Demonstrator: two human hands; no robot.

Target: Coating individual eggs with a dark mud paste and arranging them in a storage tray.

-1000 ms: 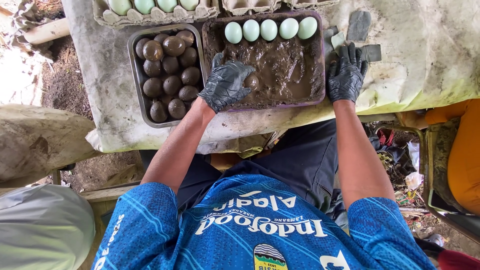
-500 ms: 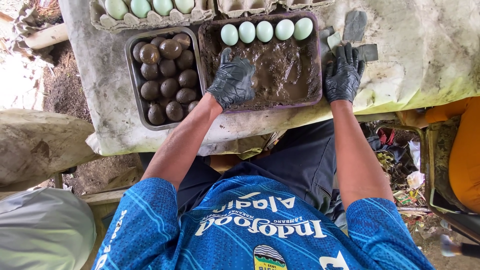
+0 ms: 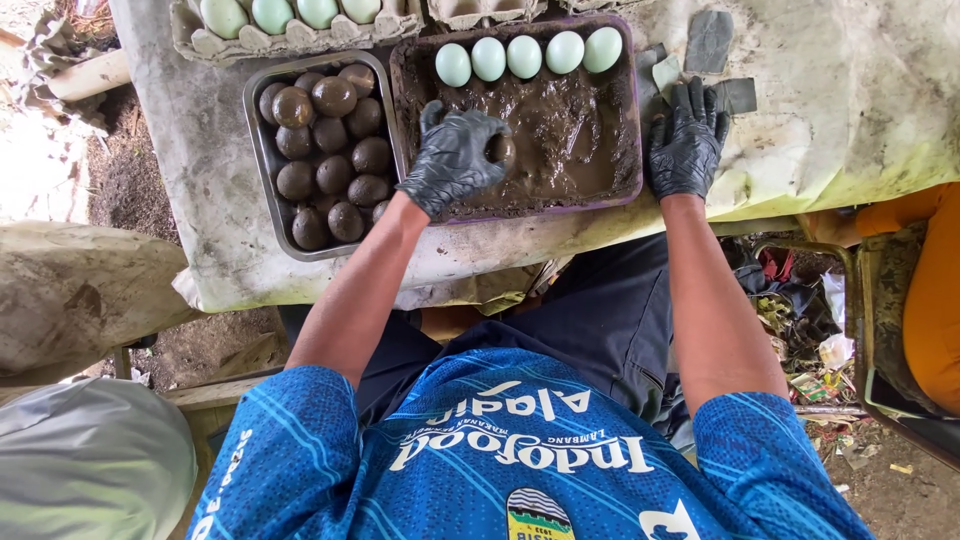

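Gripping a muddy egg (image 3: 500, 150), left hand (image 3: 452, 160) (gloved) nears the tray (image 3: 632, 185) edge.

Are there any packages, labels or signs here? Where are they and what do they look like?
Egg carton: top left of the table, grey moulded pulp, holding pale green eggs.
Second carton: top centre, same grey pulp, mostly cut off.
Shirt print: on the person's blue shirt, bottom centre, white lettering with a small crest below.
No signs or screens.

Both arms reach forward, bare to the sleeves — the gloved left hand (image 3: 455, 160) curled shut, the gloved right hand (image 3: 685, 145) flat, fingers spread.
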